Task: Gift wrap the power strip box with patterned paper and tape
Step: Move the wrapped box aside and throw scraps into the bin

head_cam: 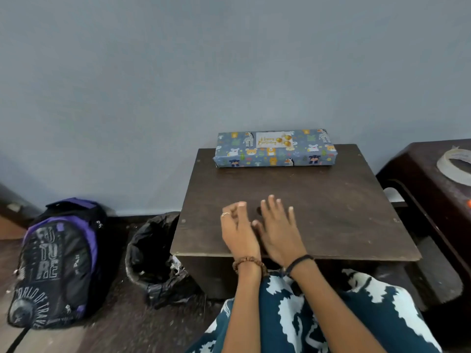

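One wrapped box (275, 148), one tape roll (456, 164); left hand (238, 230) loosely curled, right hand (277, 229) flat, both empty.

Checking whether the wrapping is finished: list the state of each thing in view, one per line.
Long box in blue animal-print paper: fully wrapped, birthday tag on top, lying flat at table's far edge.
Left hand: fingers loosely curled, holding nothing.
Right hand: fingers spread, empty.
Tape roll: lying flat on side table.

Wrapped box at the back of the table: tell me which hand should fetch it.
Probably the right hand. It lies flat and open on the table, nearer the wrapped box, fingers pointing toward it. The left hand sits farther left with loosely curled fingers, holding nothing.
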`<state>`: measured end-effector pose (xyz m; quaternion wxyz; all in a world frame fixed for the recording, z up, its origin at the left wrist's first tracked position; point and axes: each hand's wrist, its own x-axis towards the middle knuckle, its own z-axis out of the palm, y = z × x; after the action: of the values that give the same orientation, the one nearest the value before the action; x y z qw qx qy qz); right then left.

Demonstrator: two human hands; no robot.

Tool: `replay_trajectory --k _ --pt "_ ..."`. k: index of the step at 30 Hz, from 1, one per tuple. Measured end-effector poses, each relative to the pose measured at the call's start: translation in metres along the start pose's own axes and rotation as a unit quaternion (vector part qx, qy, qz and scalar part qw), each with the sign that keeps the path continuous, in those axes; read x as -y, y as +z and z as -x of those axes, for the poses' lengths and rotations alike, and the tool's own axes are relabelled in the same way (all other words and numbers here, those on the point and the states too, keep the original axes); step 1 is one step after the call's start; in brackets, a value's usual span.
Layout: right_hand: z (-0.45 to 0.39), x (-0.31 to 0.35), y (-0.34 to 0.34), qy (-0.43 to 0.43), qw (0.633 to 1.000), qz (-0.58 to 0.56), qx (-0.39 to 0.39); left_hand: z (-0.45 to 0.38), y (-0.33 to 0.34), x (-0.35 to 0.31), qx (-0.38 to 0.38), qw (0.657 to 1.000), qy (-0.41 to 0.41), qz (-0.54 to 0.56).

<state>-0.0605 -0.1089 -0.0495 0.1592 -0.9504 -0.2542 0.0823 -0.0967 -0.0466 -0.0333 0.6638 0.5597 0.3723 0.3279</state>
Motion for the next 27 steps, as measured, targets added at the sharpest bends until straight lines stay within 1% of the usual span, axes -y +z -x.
replay_trajectory --k 1,2,3,4,6,8,10,12,14,15,17,19,20,21,22,23,24,25,26,27 --pt "0.008 0.007 0.005 -0.044 0.998 0.034 0.014 -0.001 -0.005 -0.001 -0.015 1.0 0.004 0.017" --pt "0.015 0.011 0.007 -0.088 0.995 0.045 0.03 -0.002 -0.009 -0.001 -0.025 0.999 0.007 0.029" --pt "0.021 0.013 0.009 -0.122 0.991 0.033 0.048 -0.002 -0.011 -0.002 -0.027 0.999 0.01 0.035" --pt "0.026 0.012 0.007 -0.14 0.988 0.007 0.064 -0.001 -0.013 -0.001 -0.024 0.999 0.009 0.036" --pt "0.034 0.002 0.001 -0.146 0.985 -0.033 0.084 0.001 -0.013 0.0 -0.018 0.999 -0.005 0.036" --pt "0.043 -0.013 -0.005 -0.118 0.988 -0.036 0.089 0.0 -0.013 0.0 -0.023 0.999 -0.015 0.034" --pt "0.05 -0.034 -0.011 -0.057 0.995 -0.021 0.076 -0.003 -0.015 -0.001 -0.032 0.998 -0.022 0.05" --pt "0.056 -0.058 -0.02 0.039 0.998 -0.003 0.042 -0.007 -0.019 -0.001 -0.032 0.996 -0.041 0.078" --pt "0.06 -0.081 -0.031 0.142 0.99 0.012 0.01 -0.011 -0.025 -0.001 -0.032 0.992 -0.064 0.104" --pt "0.063 -0.089 -0.035 0.177 0.984 0.015 -0.003 -0.013 -0.027 -0.001 -0.034 0.99 -0.075 0.116" --pt "0.068 -0.094 -0.04 0.206 0.977 0.019 -0.043 -0.017 -0.028 0.0 -0.033 0.986 -0.091 0.133" --pt "0.072 -0.087 -0.042 0.191 0.971 0.035 -0.14 -0.018 -0.025 0.0 -0.017 0.985 -0.101 0.14" --pt "0.074 -0.081 -0.045 0.181 0.967 0.007 -0.179 -0.017 -0.022 0.001 -0.001 0.985 -0.106 0.133" --pt "0.074 -0.076 -0.047 0.176 0.96 -0.082 -0.202 -0.014 -0.018 0.001 0.022 0.987 -0.111 0.118" --pt "0.072 -0.071 -0.047 0.175 0.936 -0.221 -0.209 -0.01 -0.012 0.002 0.049 0.987 -0.118 0.094" --pt "0.069 -0.065 -0.046 0.178 0.889 -0.372 -0.198 -0.005 -0.006 0.002 0.083 0.987 -0.126 0.064" --pt "0.065 -0.058 -0.046 0.181 0.833 -0.493 -0.173 0.001 0.0 0.002 0.122 0.983 -0.133 0.033" --pt "0.061 -0.052 -0.046 0.177 0.785 -0.577 -0.141 0.007 0.005 0.002 0.164 0.977 -0.135 0.003" --pt "0.057 -0.047 -0.046 0.167 0.754 -0.626 -0.108 0.014 0.009 0.003 0.205 0.97 -0.133 -0.023" --pt "0.053 -0.042 -0.044 0.154 0.736 -0.653 -0.084 0.019 0.012 0.003 0.238 0.962 -0.126 -0.046"
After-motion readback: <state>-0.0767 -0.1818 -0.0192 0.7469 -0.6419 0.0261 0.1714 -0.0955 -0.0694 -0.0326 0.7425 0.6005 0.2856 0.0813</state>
